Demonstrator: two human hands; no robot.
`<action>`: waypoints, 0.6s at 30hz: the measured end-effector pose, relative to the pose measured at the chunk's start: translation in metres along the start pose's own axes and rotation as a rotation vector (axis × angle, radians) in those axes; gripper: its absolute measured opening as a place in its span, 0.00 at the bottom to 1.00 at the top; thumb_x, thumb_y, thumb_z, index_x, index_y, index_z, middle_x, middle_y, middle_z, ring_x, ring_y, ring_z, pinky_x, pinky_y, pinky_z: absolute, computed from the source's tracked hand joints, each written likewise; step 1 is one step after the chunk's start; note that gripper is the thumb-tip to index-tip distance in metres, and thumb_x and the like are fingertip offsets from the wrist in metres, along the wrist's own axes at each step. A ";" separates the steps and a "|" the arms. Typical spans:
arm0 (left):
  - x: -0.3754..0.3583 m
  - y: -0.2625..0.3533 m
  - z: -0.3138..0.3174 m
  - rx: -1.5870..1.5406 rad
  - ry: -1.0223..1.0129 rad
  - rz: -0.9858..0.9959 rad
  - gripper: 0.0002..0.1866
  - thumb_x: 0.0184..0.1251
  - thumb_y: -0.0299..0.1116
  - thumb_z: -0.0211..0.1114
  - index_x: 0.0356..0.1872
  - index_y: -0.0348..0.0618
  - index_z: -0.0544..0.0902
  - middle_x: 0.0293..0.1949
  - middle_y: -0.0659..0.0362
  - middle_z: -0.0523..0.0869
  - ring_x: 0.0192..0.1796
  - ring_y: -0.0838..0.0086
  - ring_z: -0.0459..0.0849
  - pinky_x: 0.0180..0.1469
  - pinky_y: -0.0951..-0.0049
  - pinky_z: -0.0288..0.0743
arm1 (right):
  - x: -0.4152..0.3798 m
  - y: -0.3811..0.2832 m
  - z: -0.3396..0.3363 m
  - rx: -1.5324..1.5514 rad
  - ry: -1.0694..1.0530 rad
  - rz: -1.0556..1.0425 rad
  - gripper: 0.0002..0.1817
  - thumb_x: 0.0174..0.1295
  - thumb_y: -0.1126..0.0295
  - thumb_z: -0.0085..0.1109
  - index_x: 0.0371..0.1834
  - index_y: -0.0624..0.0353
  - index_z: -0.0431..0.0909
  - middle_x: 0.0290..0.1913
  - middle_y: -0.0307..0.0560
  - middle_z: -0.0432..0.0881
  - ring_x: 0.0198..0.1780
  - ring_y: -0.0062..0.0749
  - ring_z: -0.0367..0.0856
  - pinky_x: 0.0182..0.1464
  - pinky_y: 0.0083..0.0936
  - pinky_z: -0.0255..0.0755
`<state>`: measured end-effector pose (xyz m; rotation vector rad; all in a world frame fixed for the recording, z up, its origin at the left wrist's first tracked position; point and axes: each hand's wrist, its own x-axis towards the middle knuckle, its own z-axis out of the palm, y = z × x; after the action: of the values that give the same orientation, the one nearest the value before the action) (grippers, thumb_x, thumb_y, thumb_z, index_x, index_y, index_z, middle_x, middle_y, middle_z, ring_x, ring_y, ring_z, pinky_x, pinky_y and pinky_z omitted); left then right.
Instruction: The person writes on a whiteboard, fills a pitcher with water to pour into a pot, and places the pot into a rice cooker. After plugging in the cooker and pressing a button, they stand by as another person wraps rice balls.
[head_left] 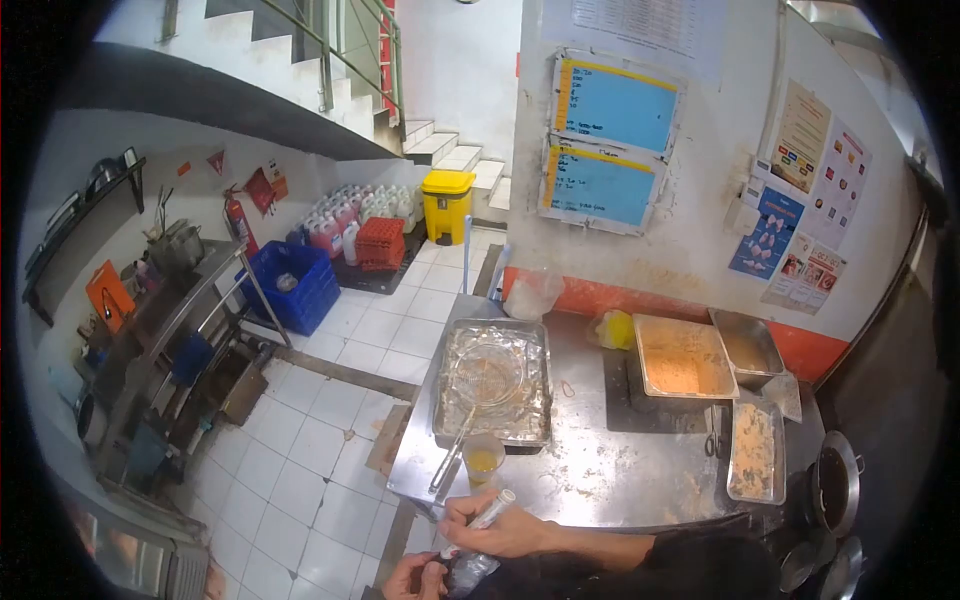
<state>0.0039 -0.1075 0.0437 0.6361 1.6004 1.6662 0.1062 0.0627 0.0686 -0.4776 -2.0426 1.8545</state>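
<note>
My right hand (500, 530) is closed around a white marker (490, 512), its thick end pointing up and away from me. Below it, at the bottom edge, my left hand (415, 578) is curled with the fingers pinched at a small crumpled clear plastic bag (472, 572). The marker's lower end comes close to the left fingers; whether it touches the bag is hard to see. Just beyond my hands, a clear cup (483, 458) with yellow liquid stands on the steel table (600, 480). Behind it, a metal tray (540, 400) holds a round wire strainer (485, 382).
On the table's right are a deep pan of orange crumbs (685, 355), another steel pan (748, 345), scissors (712, 440) and a narrow crumb-coated tray (757, 455). Dark round pans (835, 485) stand at the right edge. A blue crate (290, 285) and yellow bin (447, 205) are on the floor.
</note>
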 end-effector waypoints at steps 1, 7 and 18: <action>0.001 0.002 0.001 0.013 -0.012 0.016 0.09 0.75 0.32 0.63 0.47 0.37 0.83 0.28 0.67 0.77 0.27 0.85 0.71 0.30 0.82 0.65 | -0.001 -0.006 0.001 0.030 0.018 -0.001 0.19 0.73 0.65 0.58 0.24 0.61 0.67 0.20 0.35 0.67 0.26 0.16 0.64 0.28 0.24 0.59; 0.008 -0.007 0.010 0.085 -0.011 -0.028 0.09 0.75 0.33 0.63 0.47 0.38 0.82 0.28 0.66 0.77 0.28 0.84 0.72 0.30 0.81 0.65 | 0.000 -0.013 -0.016 0.100 -0.002 -0.074 0.22 0.73 0.64 0.58 0.22 0.61 0.64 0.19 0.37 0.62 0.24 0.18 0.59 0.27 0.27 0.54; 0.037 0.001 0.055 0.310 -0.144 -0.080 0.11 0.79 0.33 0.58 0.47 0.35 0.82 0.29 0.62 0.80 0.31 0.79 0.76 0.36 0.77 0.71 | 0.009 0.031 -0.080 0.099 -0.057 -0.101 0.22 0.73 0.63 0.58 0.22 0.61 0.64 0.17 0.40 0.64 0.20 0.23 0.62 0.25 0.29 0.56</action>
<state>0.0237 -0.0435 0.0455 0.8159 1.7688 1.2940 0.1359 0.1402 0.0450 -0.2929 -1.9609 1.9184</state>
